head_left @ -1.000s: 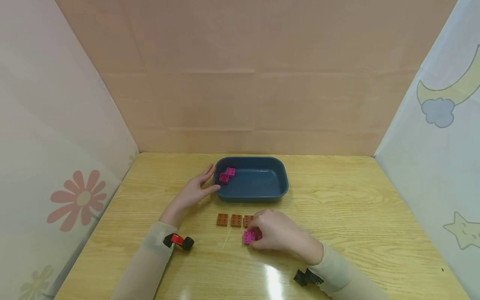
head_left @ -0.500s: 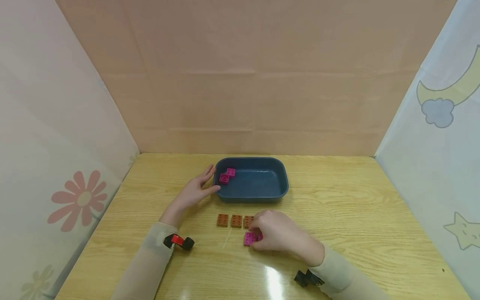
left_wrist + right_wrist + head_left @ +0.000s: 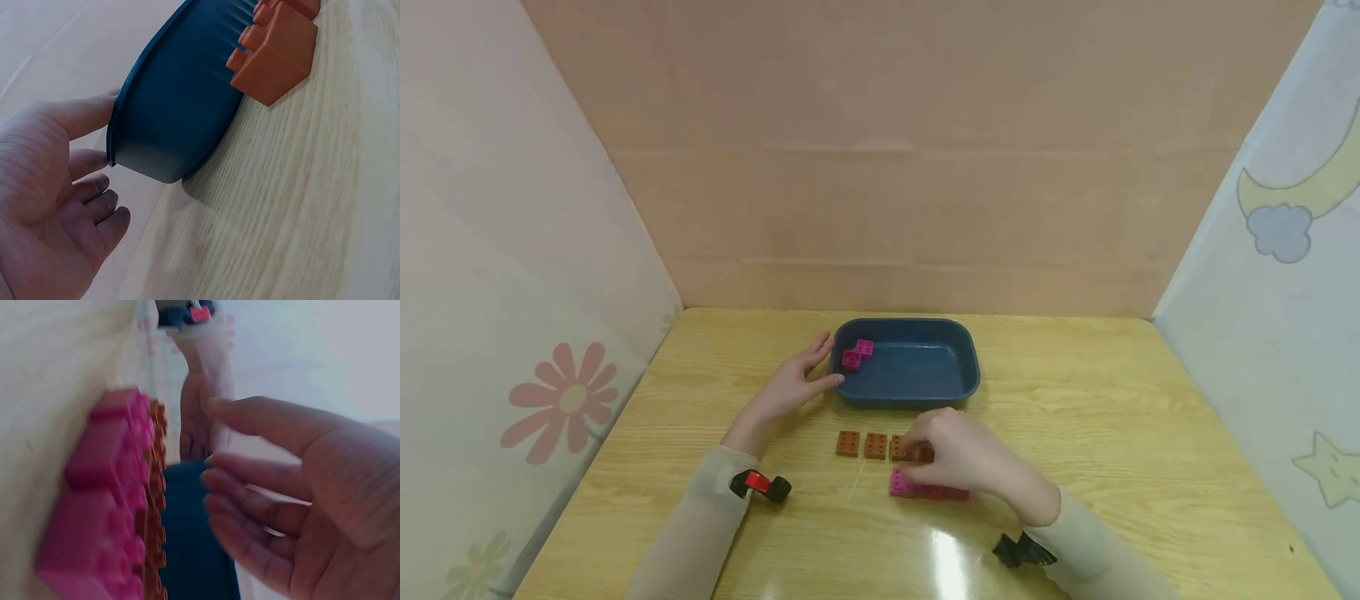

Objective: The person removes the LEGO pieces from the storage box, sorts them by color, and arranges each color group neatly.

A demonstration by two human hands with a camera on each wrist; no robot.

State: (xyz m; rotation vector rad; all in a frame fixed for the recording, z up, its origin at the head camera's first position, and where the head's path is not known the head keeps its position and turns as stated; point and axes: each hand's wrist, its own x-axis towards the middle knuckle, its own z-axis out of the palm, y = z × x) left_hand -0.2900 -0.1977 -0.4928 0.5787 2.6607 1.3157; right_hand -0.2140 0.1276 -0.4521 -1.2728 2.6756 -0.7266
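My left hand (image 3: 790, 387) touches the left rim of a dark blue tray (image 3: 910, 406), thumb and index fingertip at its edge in the left wrist view. Two pink toy building bricks (image 3: 852, 360) lie inside the tray at the left. My right hand (image 3: 958, 450) hovers over a row of pink bricks (image 3: 951, 493) on the table, partly covering them. In the right wrist view its fingers (image 3: 259, 415) are apart from those pink bricks (image 3: 94, 534) and hold nothing. Behind that row stand several orange-brown bricks (image 3: 847, 443), the rightmost partly hidden by the hand.
A wooden table (image 3: 1075, 400) carries everything. Behind it rises a plain beige backdrop (image 3: 880, 208). Printed cloth walls, one with a red flower (image 3: 571, 398), flank the left and right sides.
My right hand has let go of the pink brick at the row and risen slightly, so more of the row shows. The left hand stays at the tray, and the head view has shifted a little.
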